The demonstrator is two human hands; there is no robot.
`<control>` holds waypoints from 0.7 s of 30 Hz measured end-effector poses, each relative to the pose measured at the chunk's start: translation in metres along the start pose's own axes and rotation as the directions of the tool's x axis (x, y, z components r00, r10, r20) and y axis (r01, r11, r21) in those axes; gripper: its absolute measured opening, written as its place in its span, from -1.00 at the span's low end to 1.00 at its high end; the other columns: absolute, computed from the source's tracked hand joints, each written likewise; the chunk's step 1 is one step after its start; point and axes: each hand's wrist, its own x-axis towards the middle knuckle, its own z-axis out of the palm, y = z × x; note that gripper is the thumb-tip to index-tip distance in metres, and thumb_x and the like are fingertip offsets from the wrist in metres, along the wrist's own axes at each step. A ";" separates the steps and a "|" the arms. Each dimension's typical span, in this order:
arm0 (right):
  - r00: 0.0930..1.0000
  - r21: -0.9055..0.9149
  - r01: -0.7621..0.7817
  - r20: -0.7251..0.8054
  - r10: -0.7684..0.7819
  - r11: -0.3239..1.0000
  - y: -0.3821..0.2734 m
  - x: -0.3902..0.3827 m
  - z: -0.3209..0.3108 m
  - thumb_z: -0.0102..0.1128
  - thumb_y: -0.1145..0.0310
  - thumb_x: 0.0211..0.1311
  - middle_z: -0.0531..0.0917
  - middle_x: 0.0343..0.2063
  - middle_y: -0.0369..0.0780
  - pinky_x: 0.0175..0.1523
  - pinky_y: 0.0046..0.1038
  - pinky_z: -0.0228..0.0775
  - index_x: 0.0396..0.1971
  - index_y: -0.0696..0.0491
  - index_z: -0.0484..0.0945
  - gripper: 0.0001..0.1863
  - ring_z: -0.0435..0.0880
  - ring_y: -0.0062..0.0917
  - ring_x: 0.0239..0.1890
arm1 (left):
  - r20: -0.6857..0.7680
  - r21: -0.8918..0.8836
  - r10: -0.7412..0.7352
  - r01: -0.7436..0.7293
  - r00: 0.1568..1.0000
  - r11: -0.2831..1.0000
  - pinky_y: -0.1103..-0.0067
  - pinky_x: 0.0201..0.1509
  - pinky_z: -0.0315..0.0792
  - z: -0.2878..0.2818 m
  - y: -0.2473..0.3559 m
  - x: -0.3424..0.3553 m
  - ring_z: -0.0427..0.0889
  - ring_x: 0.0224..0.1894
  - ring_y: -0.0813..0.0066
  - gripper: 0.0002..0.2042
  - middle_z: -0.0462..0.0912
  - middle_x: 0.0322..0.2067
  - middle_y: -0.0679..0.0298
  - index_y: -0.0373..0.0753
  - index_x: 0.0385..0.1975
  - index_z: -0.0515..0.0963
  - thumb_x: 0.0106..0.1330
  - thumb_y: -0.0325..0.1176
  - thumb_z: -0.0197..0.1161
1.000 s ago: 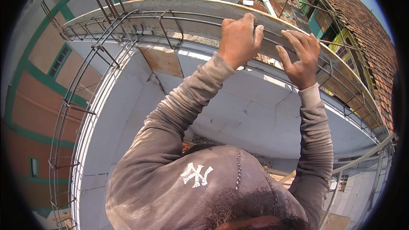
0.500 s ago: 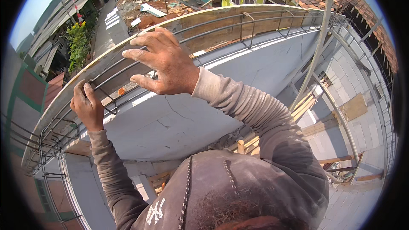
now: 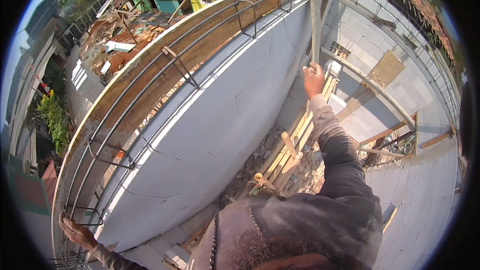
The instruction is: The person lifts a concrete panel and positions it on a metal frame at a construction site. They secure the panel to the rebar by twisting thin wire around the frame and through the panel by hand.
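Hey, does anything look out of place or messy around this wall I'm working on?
Rubble and loose bamboo poles lie heaped at the wall's foot. Nothing else stands out.

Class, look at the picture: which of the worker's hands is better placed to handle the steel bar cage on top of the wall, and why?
Left, probably. The left hand already grips the steel bar cage at its near end, while the right hand is off it, holding an upright pole.

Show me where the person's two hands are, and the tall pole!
left hand (image 3: 76,231), head view, on the back of the hand gripping the steel bars.
right hand (image 3: 313,80), head view, on the knuckles wrapped around the pole.
tall pole (image 3: 314,15), head view, on its grey shaft above the hand.
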 end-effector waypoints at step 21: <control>0.970 -0.476 -0.224 -0.194 0.147 0.850 0.047 0.334 0.109 0.44 -0.36 0.17 0.63 0.25 0.07 0.43 -0.15 0.44 0.28 0.16 0.57 -0.06 0.60 -0.06 0.34 | 0.053 -0.129 -0.386 0.390 0.921 0.912 0.28 0.36 0.42 -0.032 -0.071 0.010 0.54 0.31 0.12 -0.37 0.56 0.32 0.03 -0.38 0.39 0.48 0.65 0.08 -0.05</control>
